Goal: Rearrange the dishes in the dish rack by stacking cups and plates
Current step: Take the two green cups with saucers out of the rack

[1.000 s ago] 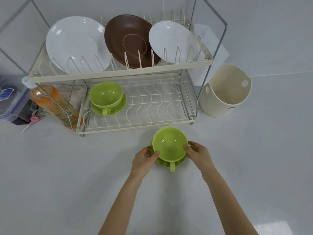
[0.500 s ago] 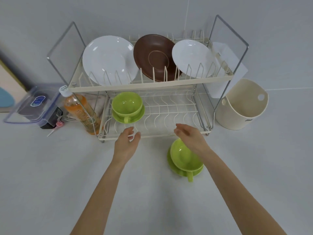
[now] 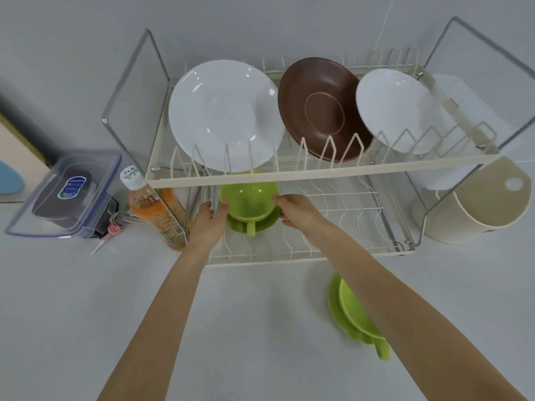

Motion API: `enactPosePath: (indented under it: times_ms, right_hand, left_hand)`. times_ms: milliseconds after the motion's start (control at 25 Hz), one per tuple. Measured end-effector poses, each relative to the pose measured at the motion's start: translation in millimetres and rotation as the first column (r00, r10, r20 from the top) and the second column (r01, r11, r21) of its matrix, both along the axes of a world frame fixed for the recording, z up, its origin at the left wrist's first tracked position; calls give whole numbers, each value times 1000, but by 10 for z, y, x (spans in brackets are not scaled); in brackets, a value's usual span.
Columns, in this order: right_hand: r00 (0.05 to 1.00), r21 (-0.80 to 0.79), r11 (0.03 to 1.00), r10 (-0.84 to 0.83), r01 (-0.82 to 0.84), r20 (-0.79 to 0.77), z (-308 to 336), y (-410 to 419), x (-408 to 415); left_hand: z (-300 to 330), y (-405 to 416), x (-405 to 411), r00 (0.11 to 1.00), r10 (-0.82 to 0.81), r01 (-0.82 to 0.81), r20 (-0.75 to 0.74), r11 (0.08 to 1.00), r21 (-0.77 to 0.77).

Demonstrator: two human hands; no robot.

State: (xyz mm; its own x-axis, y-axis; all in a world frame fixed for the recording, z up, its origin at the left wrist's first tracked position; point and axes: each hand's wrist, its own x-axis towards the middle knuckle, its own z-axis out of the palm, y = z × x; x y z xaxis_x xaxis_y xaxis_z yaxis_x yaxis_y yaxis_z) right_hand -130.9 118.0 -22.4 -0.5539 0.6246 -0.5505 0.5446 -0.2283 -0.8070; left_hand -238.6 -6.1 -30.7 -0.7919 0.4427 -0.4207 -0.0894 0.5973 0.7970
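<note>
Both hands reaching into the lower tier of the dish rack around a green cup.

Left to right: the left hand, fingers spread, touches the left side of the green cup on its green saucer at the lower tier's left end; the right hand, fingers loosely spread, meets the cup's right rim. A second green cup and saucer rest on the bench before the rack's front edge, partly hidden by the right forearm.

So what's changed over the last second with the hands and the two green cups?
Both hands let go of the green cup and saucer on the table and reached into the lower rack. Left hand and right hand now flank the racked green cup. The three upper plates stayed put.
</note>
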Motion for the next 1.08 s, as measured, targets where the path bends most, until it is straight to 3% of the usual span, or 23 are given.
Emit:
enactPosePath:
  times_ms: [400,600,800,1080]
  right_hand:
    - [996,-94,992,-87,84,-27,72,-29,17]
    - [995,-19,996,-85,84,-45,309,-290,413]
    - [995,27,996,-90,91,-36,259,-626,929]
    - [996,-38,995,-94,94,2,-56,-1005,1363]
  left_hand:
    - [25,-47,29,984,100,-127,149,974,189]
    - [340,-304,444,979,89,-138,185,952,273]
    - [283,-653,929,976,71,-127,206,954,272]
    - [-37,-1066,1331,956,92,-156,277,963,218]
